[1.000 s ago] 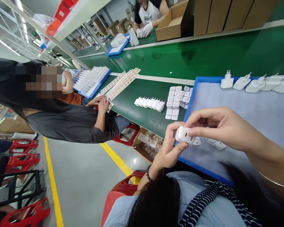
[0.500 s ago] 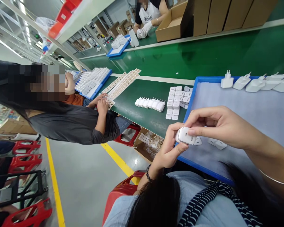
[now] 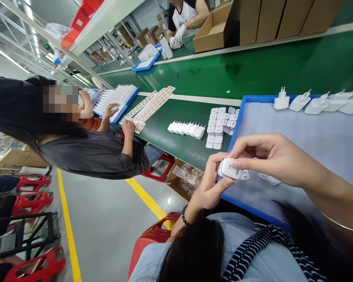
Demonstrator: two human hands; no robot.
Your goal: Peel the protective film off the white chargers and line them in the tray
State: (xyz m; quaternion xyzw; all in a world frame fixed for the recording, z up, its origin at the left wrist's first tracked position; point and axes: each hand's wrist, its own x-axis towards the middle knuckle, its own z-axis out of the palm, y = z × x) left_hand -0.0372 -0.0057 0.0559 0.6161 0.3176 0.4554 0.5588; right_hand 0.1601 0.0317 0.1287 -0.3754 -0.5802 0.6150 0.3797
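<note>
A white charger plug (image 3: 230, 169) with a slot and grey lettering on its face is held between my two hands, over the near left edge of the blue-rimmed tray (image 3: 241, 117). My left hand (image 3: 209, 184) grips it from the left, fingers behind and thumb below. From the right, my right hand (image 3: 270, 156) pinches it, thumb on its face and index finger at the top. A few white pieces (image 3: 269, 178) lie on the tray just beyond, partly hidden by my right hand. Along the tray's far side stand several chargers with pins (image 3: 300, 101).
Left of the tray sit a row of chargers (image 3: 186, 129) and a block of white pieces (image 3: 217, 127). Sticker strips (image 3: 153, 103) lie by a co-worker in dark grey (image 3: 88, 152). Across the green belt (image 3: 194, 80) are cardboard boxes (image 3: 261, 21) and a gloved person.
My hands and the charger stay almost still. The seated co-worker has raised one hand off the sticker strips toward the neighbouring tray. The person opposite has shifted their gloved hands.
</note>
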